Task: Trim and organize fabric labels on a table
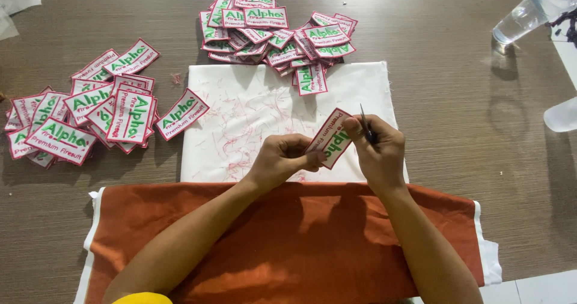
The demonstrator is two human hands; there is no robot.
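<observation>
The fingers (312, 155) of the left hand (282, 157) are pinched together on the lower corner of a rectangular embroidered patch (330, 138), white-faced with green lettering and a stitched red border. The patch is held tilted, lifted above the white cloth (228, 94) near its front edge, between the two hands. The fingers (354, 124) of the right hand (378, 148) are closed around small dark metal snips (366, 125), whose thin pointed tips stick up just beside the patch's upper edge; whether the blades touch the border cannot be told.

The white cloth is a smooth, flat rectangle, littered with fine red thread clippings (234, 137) that lie in loose curls and scribbles. In front of it, overlapping its near edge, lies a rust-orange fabric (300, 244), soft and slightly creased, with a white selvage strip along its left and right sides; both forearms rest over it.

The table (451, 69) has a brown, fine-grained wood-look surface. On the left sits a loose heap of the same patches (90, 112), overlapping at many angles, one lying just at the white cloth's left edge. A second pile of patches (270, 27) lies at the far edge of the white cloth, a few spilling onto it. At the far right a clear plastic cup (529, 12) is in view, and a pale translucent object (562, 115) shows at the right border.
</observation>
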